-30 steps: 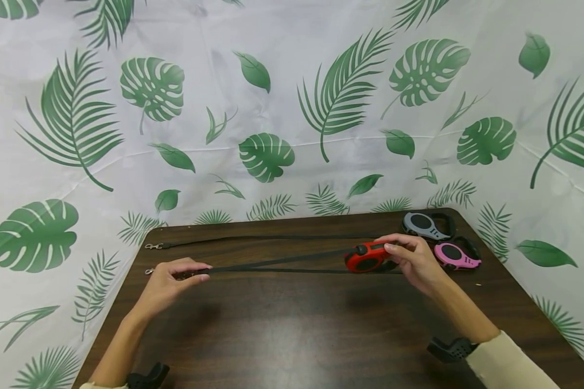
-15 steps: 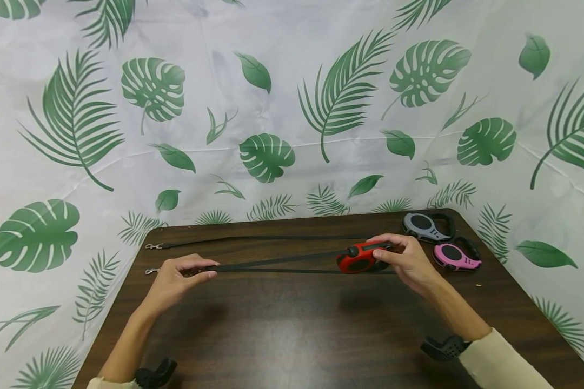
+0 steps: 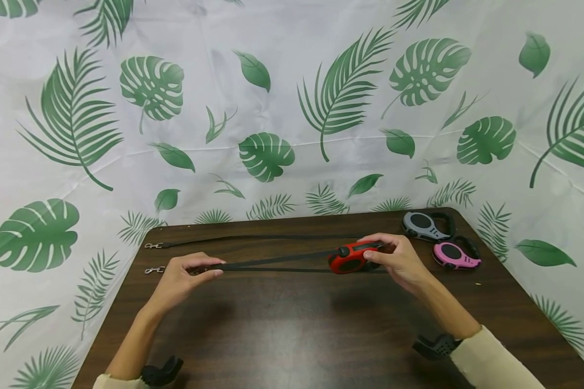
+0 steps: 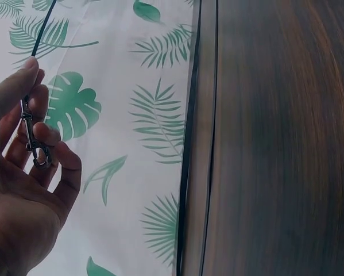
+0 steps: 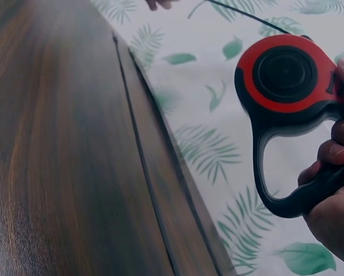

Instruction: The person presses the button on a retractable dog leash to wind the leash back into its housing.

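Note:
A red and black retractable dog leash (image 3: 349, 258) is held above the table in my right hand (image 3: 401, 262), whose fingers wrap its black loop handle in the right wrist view. Its black strap (image 3: 282, 260) runs out to the left. There my left hand (image 3: 182, 275) pinches the strap's end between thumb and fingertips. In the left wrist view a metal snap hook (image 4: 35, 141) hangs from that end against the curled fingers. The strap looks nearly straight between the two hands.
Grey (image 3: 422, 224) and pink (image 3: 455, 255) retractable leashes lie at the table's back right. Their straps stretch leftward across the brown table (image 3: 282, 335), ending in metal hooks (image 3: 154, 270) at left. A leaf-printed cloth (image 3: 282, 108) hangs behind.
My right hand has moved left with the red leash, and my left hand has shifted slightly right. The gap between them has shortened. The grey and pink leashes stay put.

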Demonstrator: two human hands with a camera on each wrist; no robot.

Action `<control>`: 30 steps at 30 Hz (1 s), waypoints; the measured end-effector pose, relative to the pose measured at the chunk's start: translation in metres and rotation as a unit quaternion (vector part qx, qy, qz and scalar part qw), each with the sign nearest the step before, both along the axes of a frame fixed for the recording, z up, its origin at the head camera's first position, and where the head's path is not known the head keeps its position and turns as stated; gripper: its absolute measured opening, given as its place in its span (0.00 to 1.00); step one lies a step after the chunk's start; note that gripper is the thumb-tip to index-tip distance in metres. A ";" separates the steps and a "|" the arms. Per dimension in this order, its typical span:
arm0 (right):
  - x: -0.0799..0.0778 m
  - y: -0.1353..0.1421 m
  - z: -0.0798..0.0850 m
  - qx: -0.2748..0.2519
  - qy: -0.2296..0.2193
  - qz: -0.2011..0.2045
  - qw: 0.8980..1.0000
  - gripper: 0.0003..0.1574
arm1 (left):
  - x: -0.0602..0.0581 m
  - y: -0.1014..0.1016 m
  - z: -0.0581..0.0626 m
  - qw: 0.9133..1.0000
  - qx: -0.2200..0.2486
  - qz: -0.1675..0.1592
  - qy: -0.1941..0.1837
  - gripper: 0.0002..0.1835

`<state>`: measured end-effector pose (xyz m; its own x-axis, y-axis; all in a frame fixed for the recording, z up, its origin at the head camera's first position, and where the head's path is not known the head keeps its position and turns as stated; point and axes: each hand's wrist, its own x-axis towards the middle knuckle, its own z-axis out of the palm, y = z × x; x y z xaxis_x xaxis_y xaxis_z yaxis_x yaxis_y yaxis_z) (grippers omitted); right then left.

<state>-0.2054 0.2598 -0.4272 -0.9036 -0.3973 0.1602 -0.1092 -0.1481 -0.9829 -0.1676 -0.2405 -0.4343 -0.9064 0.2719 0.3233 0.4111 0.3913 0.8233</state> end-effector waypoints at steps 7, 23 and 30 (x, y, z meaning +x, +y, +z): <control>0.001 -0.007 0.001 0.036 -0.009 -0.021 0.999 0.19 | -0.001 0.006 0.000 1.000 0.000 -0.010 0.012 0.11; 0.002 -0.021 -0.001 0.082 -0.005 -0.032 0.996 0.17 | 0.003 0.018 0.002 1.000 0.007 -0.018 0.012 0.12; 0.002 -0.029 -0.002 0.097 0.001 -0.034 0.995 0.19 | 0.003 0.024 0.003 1.000 -0.002 -0.008 0.006 0.12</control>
<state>-0.2035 0.2312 -0.4290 -0.9288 -0.3598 0.0886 -0.1148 0.0521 -0.9920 -0.1649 -0.2164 -0.4312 -0.8981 0.2880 0.3323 0.4267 0.3877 0.8171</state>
